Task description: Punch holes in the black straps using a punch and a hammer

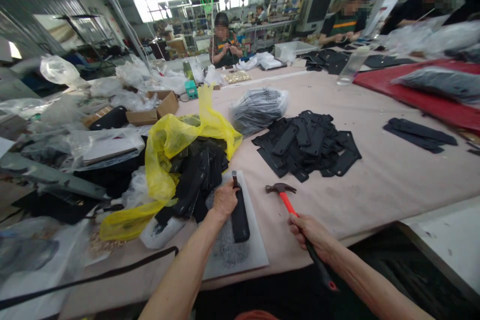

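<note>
My left hand [225, 199] is closed around a short metal punch [234, 177], held upright on the upper end of a flat black strap-like piece [240, 217]. That piece lies on a pale, scuffed board [256, 247] at the table's near edge. Right of the board, my right hand [309, 232] grips a claw hammer [288, 203] with a red and black handle. The hammer's head is up off the board, apart from the punch. Just left of my left hand, more black pieces [193, 180] spill from a yellow plastic bag [161, 142].
A heap of black pieces [309, 142] lies beyond the hammer, beside a clear bag of dark pieces [258, 107]. A cardboard box [153, 110] and plastic wrapping crowd the left. A red sheet [423, 95] is at right. Several people work across the table.
</note>
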{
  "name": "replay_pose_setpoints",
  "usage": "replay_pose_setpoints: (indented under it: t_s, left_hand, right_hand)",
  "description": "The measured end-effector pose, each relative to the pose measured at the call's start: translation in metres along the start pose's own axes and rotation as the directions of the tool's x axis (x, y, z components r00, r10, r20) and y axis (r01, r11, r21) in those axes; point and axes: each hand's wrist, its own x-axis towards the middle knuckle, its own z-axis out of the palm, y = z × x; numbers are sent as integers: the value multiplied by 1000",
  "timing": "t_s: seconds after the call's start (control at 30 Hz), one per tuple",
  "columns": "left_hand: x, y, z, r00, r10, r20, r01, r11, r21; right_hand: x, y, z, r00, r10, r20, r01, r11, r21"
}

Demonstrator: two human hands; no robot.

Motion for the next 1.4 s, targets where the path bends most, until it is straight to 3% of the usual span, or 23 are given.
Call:
replay_pose_setpoints:
  t_s: [0.1, 0.17, 0.23, 0.3, 0.33, 0.37, 0.4, 0.43, 0.5, 0.53, 0.57, 0.6, 0.63, 0.7, 0.73, 0.77, 0.8, 0.93, 1.03, 1.2, 1.27, 1.33, 1.4]
  left_hand:
    - [0, 1, -2, 1000, -17, 25, 17, 1000, 8]
    - [0, 1, -3, 999, -14, 39, 14, 1000, 14]
    - [1, 0, -3, 999, -4, 49, 4, 1000, 13]
    - [1, 0, -3, 999, 0, 51, -1, 1000, 9]
    - [1, -1, -3, 999, 1, 50, -2, 1000, 7]
    - [1, -1, -2, 999, 2, 48, -2, 1000, 4]
    - [1, -1, -2, 999, 5, 48, -5, 1000, -2]
    - [1, -1, -2, 999, 9, 53, -9, 1000, -8]
    - [1, -1, -2, 998, 20, 59, -18, 1000, -22]
    - [0, -1, -1, 998, 23, 58, -22, 999, -28]
    - [0, -1, -1, 998, 25, 51, -24, 999, -33]
    - [0, -1, -1, 999, 25, 39, -24, 999, -35]
    - [0, -1, 0, 999, 24, 26, -23, 999, -35]
    - [0, -2, 1, 1000, 24, 10, -24, 999, -33]
    - [0, -2, 1, 1000, 22, 8, -22, 999, -30]
    - [0, -2, 1, 1000, 20, 8, -20, 999, -28]
    - [0, -2, 1, 1000, 16, 12, -16, 1000, -25]
    - [0, 0, -1, 1000, 10, 19, -10, 1000, -18]
    - [0, 0, -1, 1000, 9, -8, -9, 1000, -18]
    - [0, -3, 2, 999, 35, -36, -36, 999, -29]
    - [1, -5, 4, 999, 26, -42, -27, 999, -26]
    - [2, -7, 5, 999, 17, -46, -18, 1000, -26]
    - [2, -9, 5, 999, 21, -49, -22, 999, -37]
  right_hand:
    - [-33, -52, 18, 972, -228, -61, 215, 963, -161]
    - [-70, -103, 33, 822, -568, -51, 540, 804, -251]
    - [-107, -150, 50, 490, -865, -108, 802, 496, -334]
    - [-129, -174, 64, 80, -965, -250, 878, 187, -441]
    - [-132, -175, 68, -57, -956, -289, 857, 102, -506]
    - [-129, -168, 71, -122, -961, -249, 814, 47, -579]
    - [-122, -157, 71, -107, -984, -140, 755, 11, -656]
    - [-113, -145, 69, -17, -999, 52, 680, -49, -732]
    - [-98, -125, 61, 271, -888, 372, 550, -174, -816]
    - [-95, -121, 56, 369, -822, 434, 510, -212, -834]
    - [-96, -123, 53, 414, -793, 446, 491, -219, -844]
    - [-101, -129, 51, 404, -814, 418, 490, -194, -850]
    - [-108, -138, 52, 340, -868, 362, 512, -152, -845]
    - [-120, -153, 57, 131, -983, 131, 592, -28, -806]
    - [-122, -156, 60, 64, -997, 30, 624, 17, -781]
    - [-121, -154, 63, 47, -999, -14, 642, 41, -766]
    - [-116, -149, 64, 70, -998, -1, 646, 46, -762]
    - [-84, -116, 53, 459, -831, 314, 533, -26, -846]
    - [-63, -105, 31, 639, -703, 312, 428, -12, -904]
    - [-11, -77, 1, 770, -621, 147, 390, 276, -878]
    - [11, -56, -1, 798, -598, 74, 307, 300, -903]
    - [23, -35, 5, 741, -669, 61, 263, 206, -943]
    - [25, -21, 23, 619, -774, 138, 298, 68, -952]
